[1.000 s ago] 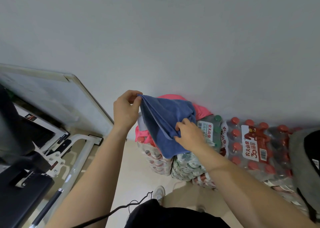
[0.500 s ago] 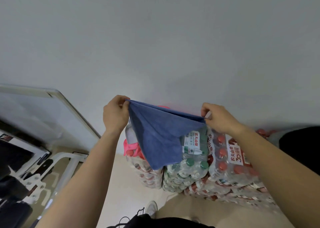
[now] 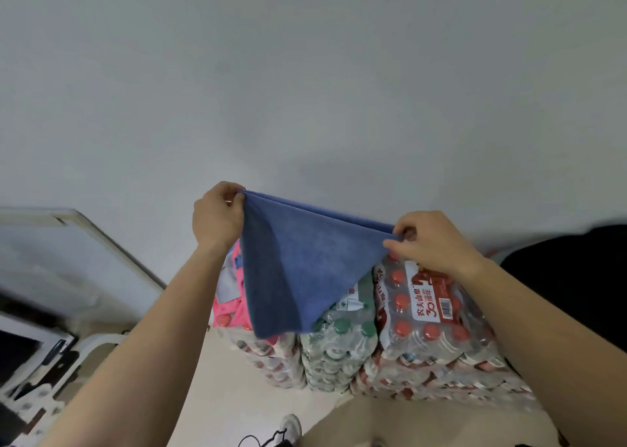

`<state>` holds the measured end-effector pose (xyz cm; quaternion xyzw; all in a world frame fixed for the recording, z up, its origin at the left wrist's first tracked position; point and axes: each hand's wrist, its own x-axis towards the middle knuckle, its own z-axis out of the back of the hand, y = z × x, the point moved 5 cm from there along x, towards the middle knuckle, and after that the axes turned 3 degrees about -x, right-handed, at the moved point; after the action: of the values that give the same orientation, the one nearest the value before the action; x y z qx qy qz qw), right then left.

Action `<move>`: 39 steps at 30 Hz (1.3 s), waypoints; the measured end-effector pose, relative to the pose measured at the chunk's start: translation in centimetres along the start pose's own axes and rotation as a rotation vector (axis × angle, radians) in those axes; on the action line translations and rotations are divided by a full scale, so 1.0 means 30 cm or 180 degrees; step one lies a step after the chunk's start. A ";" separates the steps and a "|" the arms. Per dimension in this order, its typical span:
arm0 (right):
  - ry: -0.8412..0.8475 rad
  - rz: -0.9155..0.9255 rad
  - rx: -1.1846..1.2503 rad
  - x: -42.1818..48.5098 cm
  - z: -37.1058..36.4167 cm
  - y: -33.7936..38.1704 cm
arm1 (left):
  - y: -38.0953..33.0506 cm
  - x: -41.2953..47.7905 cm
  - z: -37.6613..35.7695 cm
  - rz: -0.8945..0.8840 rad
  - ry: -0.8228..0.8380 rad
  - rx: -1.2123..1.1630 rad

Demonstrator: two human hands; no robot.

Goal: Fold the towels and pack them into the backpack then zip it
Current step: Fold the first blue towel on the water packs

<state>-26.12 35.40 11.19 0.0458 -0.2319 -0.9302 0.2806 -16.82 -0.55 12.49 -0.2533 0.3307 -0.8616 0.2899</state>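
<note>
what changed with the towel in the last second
The right hand moved from the bunched middle of the blue towel out to its right corner, which it now pinches, spreading the top edge. The left hand kept pinching the left corner; the bottle packs stayed put.

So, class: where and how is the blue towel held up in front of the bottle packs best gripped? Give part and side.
Pinch the blue towel at the two ends of its top edge, coming in from the outer sides, as the left hand and right hand do. That edge shows two layers and runs straight between them; the rest hangs free.
</note>
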 end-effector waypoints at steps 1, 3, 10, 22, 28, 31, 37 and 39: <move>-0.0175 -0.0042 0.0087 0.000 0.027 -0.017 | -0.020 -0.009 -0.005 -0.0032 -0.0011 0.0004; -0.0457 -0.0159 0.0333 0.016 0.078 -0.038 | -0.052 -0.020 -0.003 -0.0059 -0.0048 -0.0056; -0.0930 -0.0022 0.0178 0.049 0.336 -0.045 | -0.227 -0.066 0.035 -0.0068 -0.0184 -0.0835; -0.1516 -0.0556 0.0681 -0.168 0.381 -0.014 | -0.322 -0.147 -0.010 -0.0613 0.0411 -0.1141; -0.1619 -0.0753 0.0620 -0.231 0.340 -0.040 | -0.310 -0.164 -0.046 -0.0752 0.0702 -0.1005; -0.1501 -0.0926 0.0545 -0.218 0.292 -0.109 | -0.291 -0.164 -0.122 -0.0719 0.0914 -0.0904; -0.1114 -0.1299 0.0097 -0.118 0.158 -0.315 | -0.229 -0.124 -0.351 -0.0616 0.1115 -0.0391; -0.1074 -0.1366 0.0090 -0.076 0.124 -0.372 | -0.218 -0.096 -0.415 -0.0509 0.1086 -0.0301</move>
<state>-30.59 46.34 9.28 -0.0577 -0.2733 -0.9596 0.0338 -24.80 10.64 8.34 -0.1424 0.3940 -0.8958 0.1480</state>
